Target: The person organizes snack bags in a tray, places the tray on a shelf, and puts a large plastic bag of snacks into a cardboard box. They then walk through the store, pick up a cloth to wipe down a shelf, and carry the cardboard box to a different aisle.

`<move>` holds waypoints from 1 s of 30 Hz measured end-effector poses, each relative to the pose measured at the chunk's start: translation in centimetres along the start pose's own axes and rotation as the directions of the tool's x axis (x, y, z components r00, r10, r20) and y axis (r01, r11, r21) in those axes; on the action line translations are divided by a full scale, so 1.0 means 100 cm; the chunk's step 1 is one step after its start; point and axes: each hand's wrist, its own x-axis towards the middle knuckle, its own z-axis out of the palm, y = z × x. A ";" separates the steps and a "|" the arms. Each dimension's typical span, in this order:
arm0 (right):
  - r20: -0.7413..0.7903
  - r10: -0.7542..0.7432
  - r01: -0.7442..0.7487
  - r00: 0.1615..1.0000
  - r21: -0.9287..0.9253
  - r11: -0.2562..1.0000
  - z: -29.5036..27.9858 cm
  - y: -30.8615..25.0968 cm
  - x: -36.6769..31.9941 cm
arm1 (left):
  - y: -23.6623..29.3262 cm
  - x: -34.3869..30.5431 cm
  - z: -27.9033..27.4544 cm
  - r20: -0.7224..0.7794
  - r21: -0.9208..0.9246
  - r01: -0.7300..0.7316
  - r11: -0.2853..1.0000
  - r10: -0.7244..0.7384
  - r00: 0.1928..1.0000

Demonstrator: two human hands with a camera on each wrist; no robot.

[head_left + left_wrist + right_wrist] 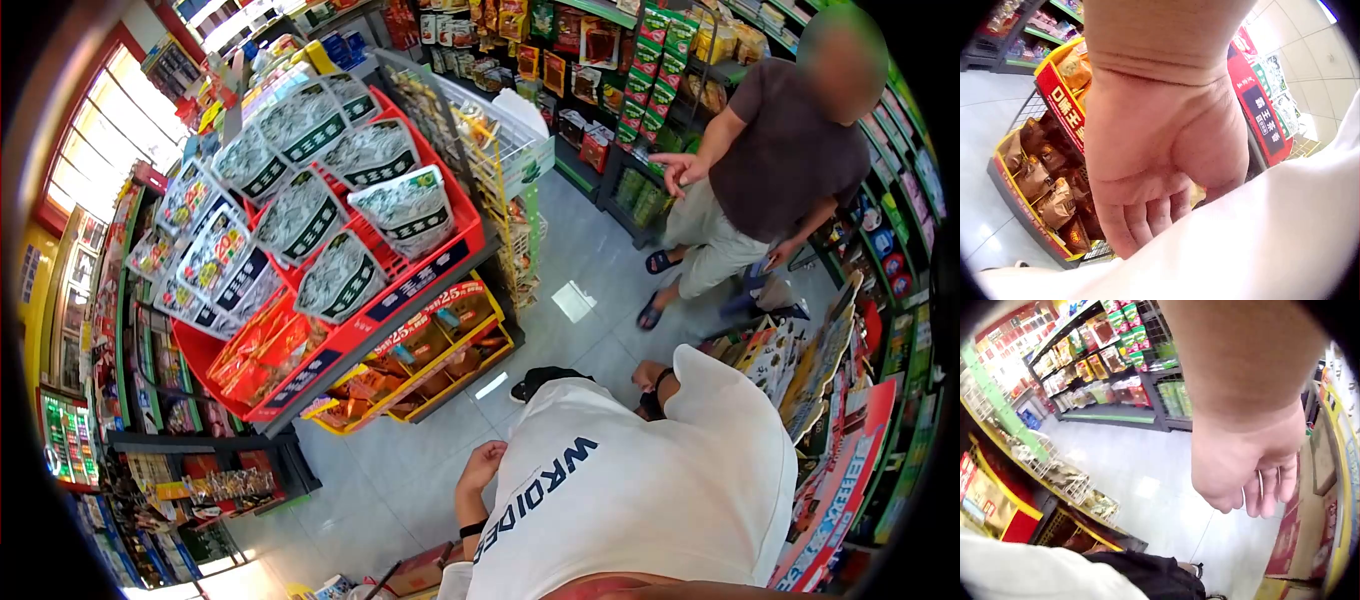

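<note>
My left hand (483, 464) hangs beside the white shirt (640, 480) in the head view, fingers loosely bent. The left wrist view shows that hand (1163, 150) palm-on and holding nothing, its fingertips partly hidden by white cloth. Behind it stands a yellow-edged rack of brown snack bags (1057, 203). On the shirt's other side is my right hand (648, 376), above the tiled floor. In the right wrist view this hand (1247, 462) hangs empty with fingers loosely bent, close to a shelf with red-and-white boxes (1285, 544).
A red display bin (470, 225) of silver-and-green packets stands at the left, above a yellow snack rack (440, 350). A person in a dark shirt (790, 140) stands at the upper right, one hand raised. Stocked shelves (915, 250) line the right side; grey floor tiles (600, 270) lie between.
</note>
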 end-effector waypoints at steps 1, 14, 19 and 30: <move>0.025 -0.142 0.144 0.990 -0.072 0.987 0.009 -0.018 -0.006 | -0.009 -0.007 0.001 -0.036 -0.085 -0.005 0.996 0.002 0.999; 0.201 -0.832 0.695 0.517 -0.666 0.271 0.059 -0.212 0.025 | -0.082 -0.082 -0.030 -0.199 -0.285 -0.141 0.948 0.085 0.976; 0.611 -0.560 0.709 0.560 -0.703 -0.058 0.114 -0.264 0.040 | -0.108 -0.116 -0.064 -0.287 -0.280 -0.215 0.936 0.132 0.949; 0.535 -0.368 0.628 0.761 -0.462 0.626 0.293 -0.443 -0.069 | -0.126 -0.244 -0.176 -0.521 -0.353 -0.267 0.897 0.049 0.852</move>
